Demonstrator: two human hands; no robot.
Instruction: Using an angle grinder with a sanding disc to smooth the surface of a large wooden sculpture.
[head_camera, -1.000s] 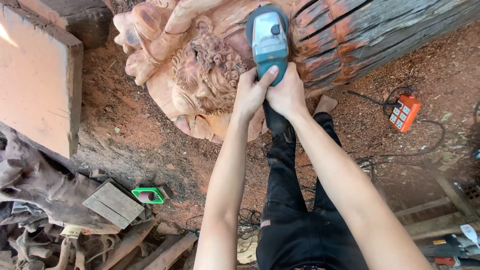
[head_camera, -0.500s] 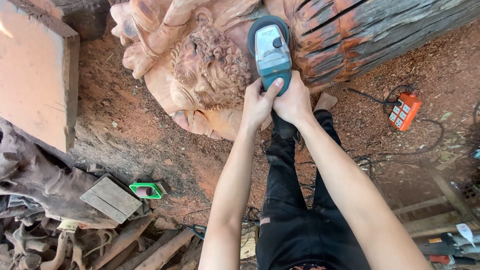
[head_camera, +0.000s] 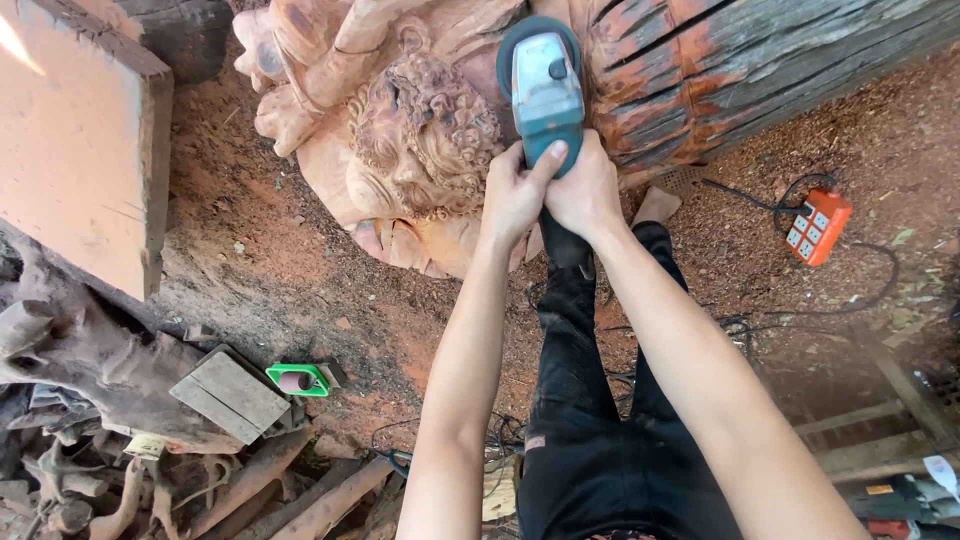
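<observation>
head view, looking down: both hands wrapped tight around a teal angle grinder (head_camera: 543, 85), left hand (head_camera: 512, 195) beside right hand (head_camera: 585, 190) on the rear grip, likely doubled up for steadiness. grinder head pressed to a reddish wood carving (head_camera: 420, 140) with curled hair, cut from a big log (head_camera: 750, 70) lying on sawdust-covered ground (head_camera: 300, 280). orange power strip (head_camera: 817, 226) well apart at right, cable trailing. green-framed small object (head_camera: 298, 380) near scrap boards at lower left.
</observation>
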